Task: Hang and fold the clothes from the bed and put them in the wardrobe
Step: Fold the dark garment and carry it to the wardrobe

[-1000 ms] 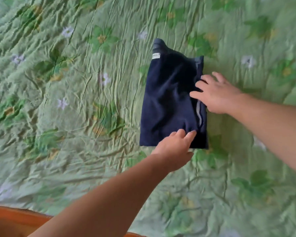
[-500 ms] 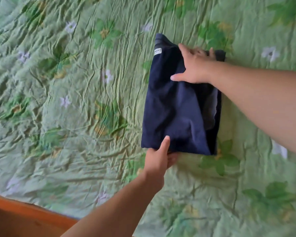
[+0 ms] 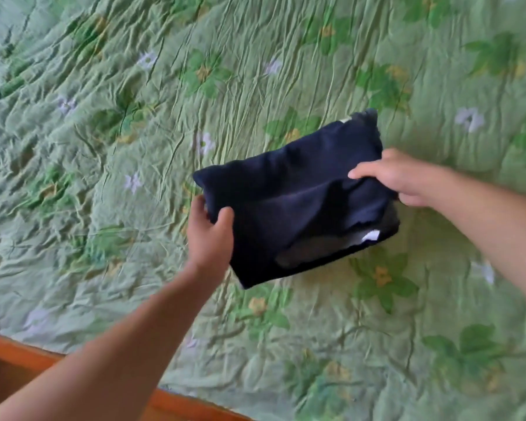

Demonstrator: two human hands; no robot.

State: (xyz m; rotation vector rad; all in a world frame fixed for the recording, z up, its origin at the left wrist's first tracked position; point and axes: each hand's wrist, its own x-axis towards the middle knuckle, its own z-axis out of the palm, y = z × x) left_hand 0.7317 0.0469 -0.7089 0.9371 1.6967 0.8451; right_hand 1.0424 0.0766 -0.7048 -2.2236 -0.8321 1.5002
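Bare, wrinkled bedspread (image 3: 134, 238) lies on every side of the folded navy garment (image 3: 286, 189) gripped by my left hand (image 3: 208, 235) and right hand (image 3: 401, 180), so passage there is free. The wooden bed frame (image 3: 12, 360) borders the near-left corner.

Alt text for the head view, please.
Two hands hold a folded navy garment over a green floral bedspread: left hand gripping its left end, right hand pinching its right. An orange wooden edge shows bottom left.
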